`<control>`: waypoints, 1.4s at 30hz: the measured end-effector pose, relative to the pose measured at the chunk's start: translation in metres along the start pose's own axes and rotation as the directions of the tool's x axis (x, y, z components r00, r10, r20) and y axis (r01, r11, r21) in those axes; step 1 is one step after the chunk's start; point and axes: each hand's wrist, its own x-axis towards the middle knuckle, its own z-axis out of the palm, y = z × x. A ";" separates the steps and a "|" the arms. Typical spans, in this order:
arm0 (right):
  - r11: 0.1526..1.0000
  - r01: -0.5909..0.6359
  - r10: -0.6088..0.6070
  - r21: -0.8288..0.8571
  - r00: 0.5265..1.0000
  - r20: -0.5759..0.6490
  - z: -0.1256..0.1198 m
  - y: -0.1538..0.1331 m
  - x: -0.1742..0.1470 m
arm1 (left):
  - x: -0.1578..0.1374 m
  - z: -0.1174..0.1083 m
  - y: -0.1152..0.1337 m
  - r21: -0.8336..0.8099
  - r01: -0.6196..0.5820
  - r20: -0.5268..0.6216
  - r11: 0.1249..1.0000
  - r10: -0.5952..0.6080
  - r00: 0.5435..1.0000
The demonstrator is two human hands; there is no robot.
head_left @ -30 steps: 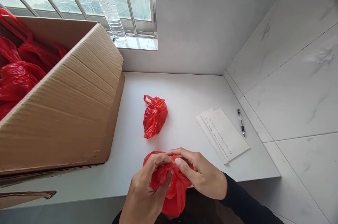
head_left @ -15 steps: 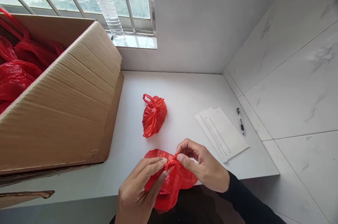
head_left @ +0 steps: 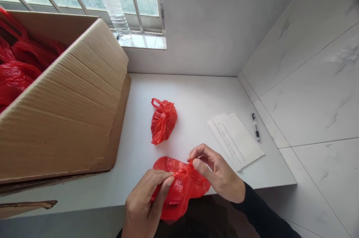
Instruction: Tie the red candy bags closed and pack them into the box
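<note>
The left hand [head_left: 147, 198] and right hand [head_left: 217, 172] pinch the lower-centre red bag [head_left: 181, 191], likely soft, slippery, best held where gathered.

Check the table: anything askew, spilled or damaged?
No spill or clear damage shows. Slightly askew: the papers lie slanted and unevenly stacked. The held red bag reaches past the front edge of the table.

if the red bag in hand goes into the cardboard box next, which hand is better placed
Probably the left hand: it pinches the held red bag and lies nearer the cardboard box. The right hand pinches the bag too, but is farther from the box, nearer the papers.
</note>
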 end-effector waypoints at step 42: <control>0.993 -0.042 0.036 0.109 0.998 0.056 -0.014 0.008 -0.004 | -0.004 0.004 0.012 -0.109 0.241 -0.157 0.964 -0.256 0.954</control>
